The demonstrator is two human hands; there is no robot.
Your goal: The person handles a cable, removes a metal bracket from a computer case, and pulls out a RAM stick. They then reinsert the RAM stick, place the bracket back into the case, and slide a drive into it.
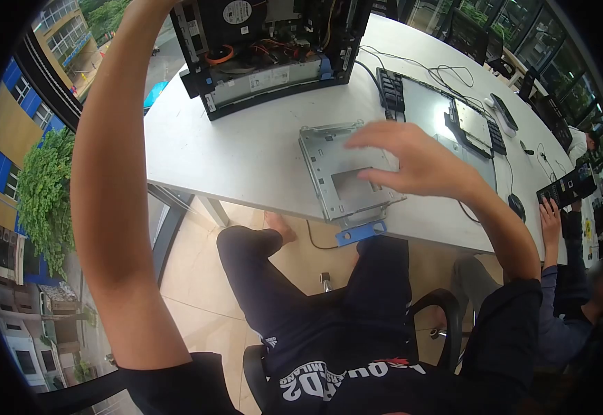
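Observation:
My right hand (412,158) hovers over a silver metal drive cage (322,176), thumb and fingers apart with nothing between them. The cage lies near the table's front edge, and a blue plastic latch (361,234) sticks out past that edge. My left arm (111,173) reaches up along the left side toward an opened computer case (267,79), and its hand is cut off by the top of the view. Inside the case are an orange cable loop (220,55), other wires and a silver optical drive (263,81).
On the white table (246,149), a keyboard (391,90) lies partly under a metal side panel (426,104). A mouse (516,207) and loose cables are on the right. Another person's hand (550,218) is beside a dark device (567,187). Windows line the left.

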